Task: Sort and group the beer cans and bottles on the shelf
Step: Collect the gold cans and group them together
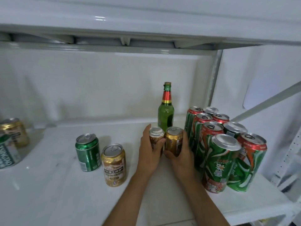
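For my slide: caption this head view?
Left hand and right hand each grip a gold can beside grouped tall cans.

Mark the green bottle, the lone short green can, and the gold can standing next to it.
green bottle (pixel 165 114), head view, on its glass body.
short green can (pixel 88 152), head view, on its side wall.
gold can (pixel 114 167), head view, on its front label.

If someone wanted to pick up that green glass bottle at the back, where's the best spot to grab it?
Probably the bottle by its neck or shoulder, reaching down from above and slightly from its left. It stands upright and taller than everything around it, so the neck is clear. Lower down, two gold cans held by the left hand and right hand stand in front, and tall cans crowd its right.
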The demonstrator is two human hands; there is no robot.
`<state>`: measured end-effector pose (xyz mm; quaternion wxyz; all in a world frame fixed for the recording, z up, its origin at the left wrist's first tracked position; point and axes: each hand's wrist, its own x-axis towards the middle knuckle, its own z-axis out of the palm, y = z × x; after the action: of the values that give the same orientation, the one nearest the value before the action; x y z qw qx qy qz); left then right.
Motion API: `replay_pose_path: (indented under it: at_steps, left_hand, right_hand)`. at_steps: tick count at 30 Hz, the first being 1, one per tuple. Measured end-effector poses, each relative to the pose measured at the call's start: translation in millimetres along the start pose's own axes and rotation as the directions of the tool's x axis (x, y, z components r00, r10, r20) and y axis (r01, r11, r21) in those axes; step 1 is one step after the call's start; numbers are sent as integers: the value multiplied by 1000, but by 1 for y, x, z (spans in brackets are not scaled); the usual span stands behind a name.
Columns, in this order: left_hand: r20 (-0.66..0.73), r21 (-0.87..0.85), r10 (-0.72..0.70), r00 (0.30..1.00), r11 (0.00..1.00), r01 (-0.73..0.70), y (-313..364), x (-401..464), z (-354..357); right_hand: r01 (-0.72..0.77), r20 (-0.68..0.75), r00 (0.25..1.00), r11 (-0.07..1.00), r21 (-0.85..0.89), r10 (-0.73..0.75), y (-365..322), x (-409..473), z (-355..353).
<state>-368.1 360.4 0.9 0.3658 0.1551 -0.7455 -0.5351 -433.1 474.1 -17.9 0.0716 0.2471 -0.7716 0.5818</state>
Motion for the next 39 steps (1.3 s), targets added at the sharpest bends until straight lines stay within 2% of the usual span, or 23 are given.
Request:
replay_pose_path:
  at_steps: [7, 11, 18, 21, 23, 26, 29, 31, 36, 39]
  left_hand:
    - [-15, -25, -1, 1000, 1000, 1, -3, -6, 2]
    - [-33, 67, 46, 998, 997, -44, 1, -10, 1]
    - [-87, 107, 197, 976, 976, -188, 34, -39, -4]
    - [-70, 42, 283, 957, 959, -281, 54, -78, -15]
    - [-76, 9, 330, 941, 944, -331, 64, -110, -33]
    - [-227, 45, 307, 924, 951, -305, 69, -152, -90]
    - [-398, 46, 266, 878, 961, -271, 76, -185, -169]
    - [-475, 55, 225, 851, 972, -226, 79, -211, -218]
    - [-534, 78, 92, 840, 995, -60, 85, -274, -314]
    - [-554, 42, 40, 832, 999, -20, 81, -301, -356]
  right_hand:
    - [40, 26, 999, 997, 61, -42, -9, -2, -3]
    - [76, 11, 997, 997, -3, -76, -11, -7, -2]
    - [286, -118, 932, 894, -345, -344, -25, -19, -1]
    - [416, -116, 881, 868, -271, -459, -39, -29, -7]
    - [486, -39, 858, 834, -260, -512, -49, -37, -11]
    - [414, 6, 905, 877, -245, -426, -64, -48, -15]
    - [295, 58, 954, 955, 12, -295, -77, -79, -10]
    - [217, 51, 974, 971, 97, -223, -83, -108, 3]
    - [104, 119, 985, 976, 190, -128, -112, -184, 41]
    - [41, 173, 982, 982, 183, -73, -118, -205, 57]
